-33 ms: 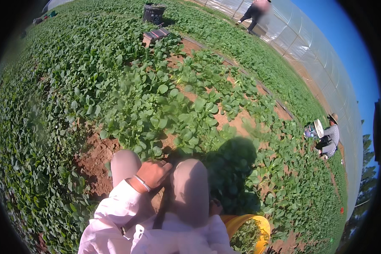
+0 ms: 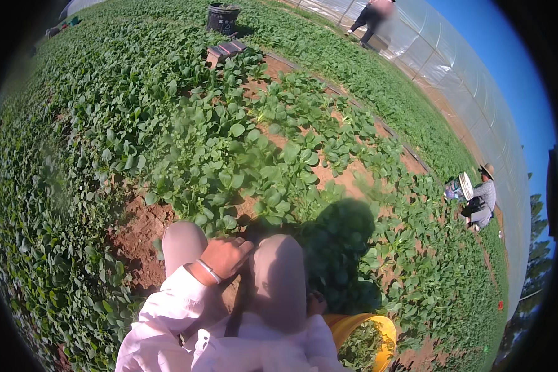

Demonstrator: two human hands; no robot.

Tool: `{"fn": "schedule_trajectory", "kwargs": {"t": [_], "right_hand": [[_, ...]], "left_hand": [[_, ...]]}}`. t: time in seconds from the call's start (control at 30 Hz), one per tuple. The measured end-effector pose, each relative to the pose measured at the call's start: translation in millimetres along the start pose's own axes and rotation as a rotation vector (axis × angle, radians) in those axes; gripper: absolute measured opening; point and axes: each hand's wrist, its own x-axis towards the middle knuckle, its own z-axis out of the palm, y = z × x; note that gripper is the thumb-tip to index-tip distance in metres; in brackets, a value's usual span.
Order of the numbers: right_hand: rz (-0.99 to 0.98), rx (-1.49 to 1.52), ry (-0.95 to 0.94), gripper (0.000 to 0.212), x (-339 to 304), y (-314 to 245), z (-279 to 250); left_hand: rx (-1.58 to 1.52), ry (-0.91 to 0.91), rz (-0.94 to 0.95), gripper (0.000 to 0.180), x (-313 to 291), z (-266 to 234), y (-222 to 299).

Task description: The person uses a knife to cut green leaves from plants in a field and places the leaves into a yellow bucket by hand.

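My left hand (image 2: 225, 256), with a silvery bangle at the wrist, is between my bent knees, its back turned up. Its fingers curl down and inward, and the tips are hidden, so what they hold cannot be made out. Leafy green plants (image 2: 223, 217) grow right in front of it. My right hand (image 2: 317, 303) shows only as a dark patch in shadow beside my right knee; its fingers are hidden. Close to it, at the lower right, a yellow bucket (image 2: 387, 338) lies tilted with cut greens (image 2: 361, 344) inside.
Bare reddish soil (image 2: 144, 229) shows left of my knees. Farther off stand a black bucket (image 2: 222, 20) and a small box-like block (image 2: 225, 51). One person (image 2: 480, 201) sits at the right near a white bucket (image 2: 465, 186); another (image 2: 373, 20) bends by the plastic greenhouse (image 2: 465, 74).
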Motion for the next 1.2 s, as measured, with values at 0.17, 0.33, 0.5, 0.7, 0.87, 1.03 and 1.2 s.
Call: {"fn": "schedule_trajectory", "kwargs": {"t": [0.17,0.33,0.5,0.7,0.87,1.03,1.2], "right_hand": [[-0.075,-0.107,0.030,0.022,9.0,5.6,7.7],[-0.201,-0.211,0.008,0.021,3.5,-5.4,28.1],[-0.218,-0.224,0.058,0.020,6.1,10.0,34.2],[-0.141,-0.148,0.099,0.016,27.6,15.0,24.1],[-0.192,-0.112,0.079,0.016,60.0,-7.3,36.9],[-0.135,0.052,0.118,0.015,106.3,-44.8,69.3],[-0.033,0.071,0.013,0.015,146.3,-52.4,111.0]], "left_hand": [[-0.105,0.004,0.092,0.030,8.7,4.4,-3.5],[-0.052,-0.125,0.153,0.031,26.8,15.0,-15.0],[0.046,-0.111,0.254,0.019,33.9,29.9,-16.9],[-0.011,-0.240,0.215,0.028,41.7,22.5,-14.4],[-0.200,-0.391,0.201,0.033,62.0,5.7,-16.7],[-0.171,-0.498,0.194,0.024,106.8,8.7,-36.2],[-0.077,-0.506,0.166,0.016,165.2,70.2,-64.6]]}}
